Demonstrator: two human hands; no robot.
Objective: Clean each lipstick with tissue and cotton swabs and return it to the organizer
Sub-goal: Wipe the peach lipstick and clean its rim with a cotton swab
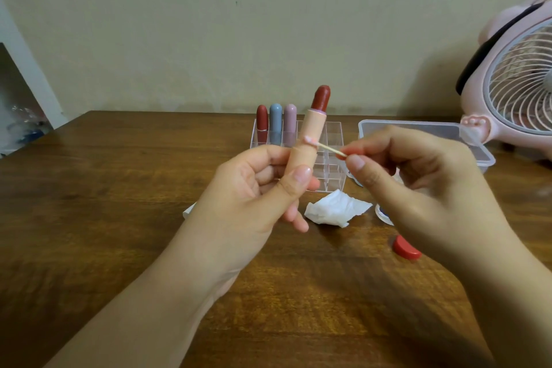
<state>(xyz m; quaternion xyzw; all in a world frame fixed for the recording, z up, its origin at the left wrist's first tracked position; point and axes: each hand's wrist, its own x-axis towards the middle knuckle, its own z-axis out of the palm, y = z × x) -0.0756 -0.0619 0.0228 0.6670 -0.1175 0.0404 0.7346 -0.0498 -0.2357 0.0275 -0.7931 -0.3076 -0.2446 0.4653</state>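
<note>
Lipstick mid-clean, held up over a pretty busy table

Lipstick is up in the air in front of the clear organizer, tilted a bit to the right, peach tube with the dark red bullet twisted out on top. Behind it the organizer sits on the wooden table with three capped lipsticks standing in its back-left slots: a red one, a blue-grey one and a mauve one. The held tube hides part of the organizer's middle.

Just in front of the organizer lies a crumpled tissue. A red cap lies on the table further right, partly behind the right wrist. A clear plastic box sits behind the right hand, and a pink fan stands at the far right edge.

Left hand is wrapped round the lower half of the tube, thumb pressed up its front, fingers curled behind. Right hand pinches the wooden end of a cotton swab between thumb and forefinger, other fingers loosely curled. The swab's pinkish tip touches the side of the tube just above the left fingers.
</note>
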